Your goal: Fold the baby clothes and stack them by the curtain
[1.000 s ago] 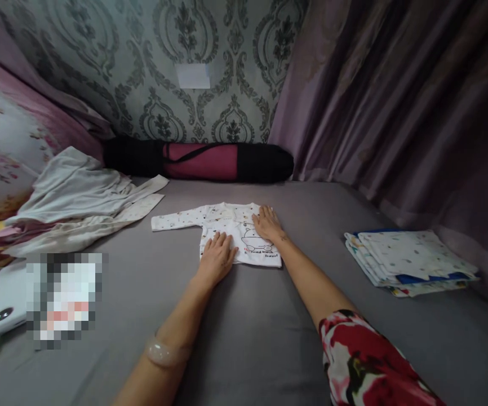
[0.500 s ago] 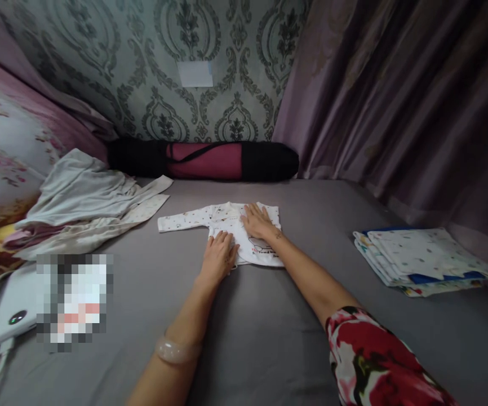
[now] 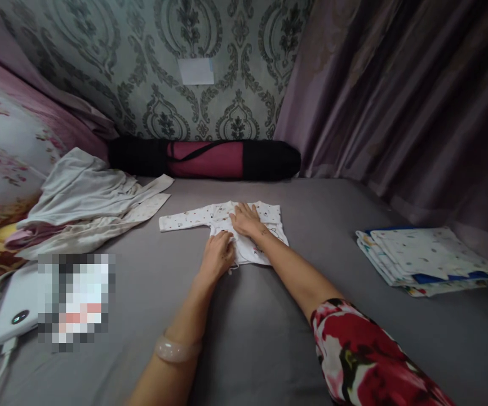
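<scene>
A small white baby shirt (image 3: 261,243) with a fine print lies flat on the grey sheet. Its left sleeve (image 3: 185,219) stretches out to the side, while no sleeve sticks out on the right. My left hand (image 3: 218,254) has its fingers curled at the shirt's lower left side and pinches the cloth there. Flat on the upper middle of the shirt rests my right hand (image 3: 246,219), fingers stretched out. A thin white tie (image 3: 233,269) shows at the hem beside my left hand.
Folded printed clothes (image 3: 427,256) are stacked at the right. Crumpled pale garments (image 3: 87,192) lie at the left, behind a white phone (image 3: 20,307) with a cable plugged in. A black and maroon long bag (image 3: 205,159) lies along the wall.
My right hand has slid left across the shirt. The fingers of my left hand, flatter before, have curled in on the cloth at the shirt's side.
</scene>
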`<state>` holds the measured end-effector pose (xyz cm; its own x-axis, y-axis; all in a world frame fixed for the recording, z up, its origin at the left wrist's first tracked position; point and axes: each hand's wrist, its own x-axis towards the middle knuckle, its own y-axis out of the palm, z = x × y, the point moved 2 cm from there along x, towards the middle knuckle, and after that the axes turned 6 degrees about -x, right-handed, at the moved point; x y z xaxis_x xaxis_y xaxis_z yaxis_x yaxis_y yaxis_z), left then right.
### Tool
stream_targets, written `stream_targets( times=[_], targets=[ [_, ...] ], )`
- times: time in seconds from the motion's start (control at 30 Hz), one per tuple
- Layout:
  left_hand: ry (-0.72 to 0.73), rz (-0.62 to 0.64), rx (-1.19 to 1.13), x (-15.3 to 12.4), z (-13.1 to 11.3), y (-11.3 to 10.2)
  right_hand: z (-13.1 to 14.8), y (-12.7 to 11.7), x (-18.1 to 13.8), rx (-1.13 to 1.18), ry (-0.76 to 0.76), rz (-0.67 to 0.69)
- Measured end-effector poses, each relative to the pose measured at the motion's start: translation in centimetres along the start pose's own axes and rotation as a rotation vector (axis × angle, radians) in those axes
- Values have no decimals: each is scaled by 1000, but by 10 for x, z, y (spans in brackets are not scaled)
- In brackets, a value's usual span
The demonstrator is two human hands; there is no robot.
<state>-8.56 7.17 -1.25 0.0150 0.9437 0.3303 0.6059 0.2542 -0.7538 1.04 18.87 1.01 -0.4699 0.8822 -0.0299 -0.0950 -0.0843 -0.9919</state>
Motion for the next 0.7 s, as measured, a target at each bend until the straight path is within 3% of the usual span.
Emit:
stream_targets(
  times=[0.2,0.7],
  targets=[
    [-134,-169,-47,3,8,-10,18,17,1,53,-13,-103],
    [-409,-234,11,7,20,-28,13,18,-1,31,-14,-79]
  ],
)
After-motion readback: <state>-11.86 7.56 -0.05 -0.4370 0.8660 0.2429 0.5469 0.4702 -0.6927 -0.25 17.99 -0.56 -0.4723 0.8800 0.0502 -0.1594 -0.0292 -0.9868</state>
